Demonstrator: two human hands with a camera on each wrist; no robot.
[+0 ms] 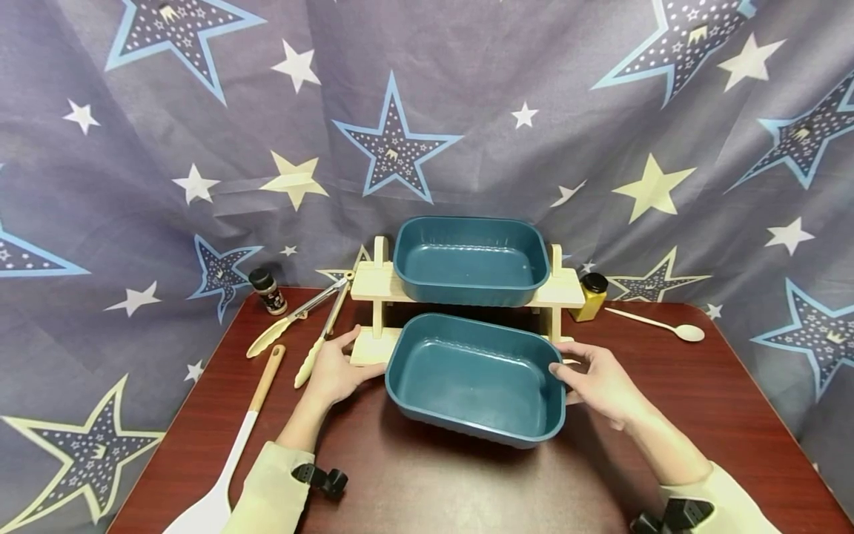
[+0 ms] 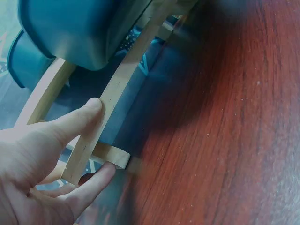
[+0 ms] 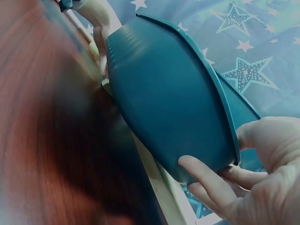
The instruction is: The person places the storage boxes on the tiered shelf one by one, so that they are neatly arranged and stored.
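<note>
A teal tub (image 1: 474,378) sits low in front of a pale wooden two-tier rack (image 1: 373,285), its near end raised slightly off the red-brown table (image 1: 700,415). My right hand (image 1: 567,367) grips its right rim, with the thumb on the edge and the fingers beneath (image 3: 206,176). In the right wrist view the tub (image 3: 168,103) is tilted above the tabletop. My left hand (image 1: 340,363) is at the rack's left foot. In the left wrist view this hand (image 2: 101,138) pinches a wooden rail (image 2: 117,89) between thumb and finger. A second teal tub (image 1: 470,259) rests on the rack's upper tier.
Left of the rack lie tongs (image 1: 300,326), a white spatula with a wooden handle (image 1: 247,423) and a dark-lidded spice jar (image 1: 268,291). A yellow jar (image 1: 590,297) and a pale spoon (image 1: 660,324) are at the back right. A star-patterned cloth hangs behind.
</note>
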